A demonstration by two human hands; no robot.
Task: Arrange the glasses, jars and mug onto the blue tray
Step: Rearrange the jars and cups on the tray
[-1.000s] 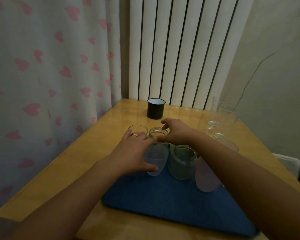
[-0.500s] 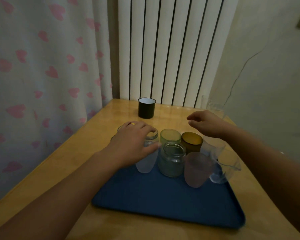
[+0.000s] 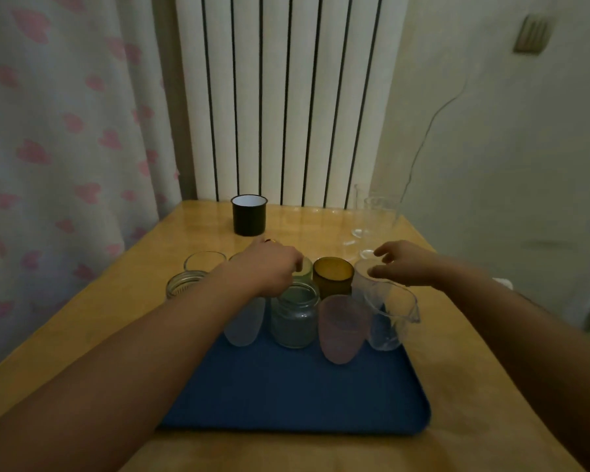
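On the yellow wooden worktop (image 3: 457, 386) lies a blue rectangular tray (image 3: 297, 396), its far end crowded with glassware. Along the near row stand a frosted white tumbler (image 3: 244, 325), a clear glass jar with a greenish tint (image 3: 295, 316), a frosted pink tumbler (image 3: 343, 328) and a clear glass pitcher with a spout (image 3: 390, 318), each just beside the next. Behind them are a pale green glass (image 3: 305, 269) and an amber glass (image 3: 332, 275), with another clear glass (image 3: 361, 284) at the right end of that row.

The left hand (image 3: 269, 267) reaches over the tray with its fingers curled downward above the frosted white tumbler and the pale green glass; whether it has hold of anything cannot be told, since the fingertips are hidden behind the knuckles. The right hand (image 3: 406, 264) hovers above the clear glass and the pitcher's rim, fingers loosely bent and spread, gripping nothing.

Off the tray to the left, on the worktop, stand a clear tumbler (image 3: 205, 260) and a ribbed clear glass jar (image 3: 183, 284) close together. A black enamel mug with a white interior (image 3: 249, 214) stands well apart near the far edge, and faint clear glasses (image 3: 375, 216) stand at the far right corner. Behind are a white ribbed radiator (image 3: 286, 97) and a curtain with pink hearts (image 3: 65, 131).
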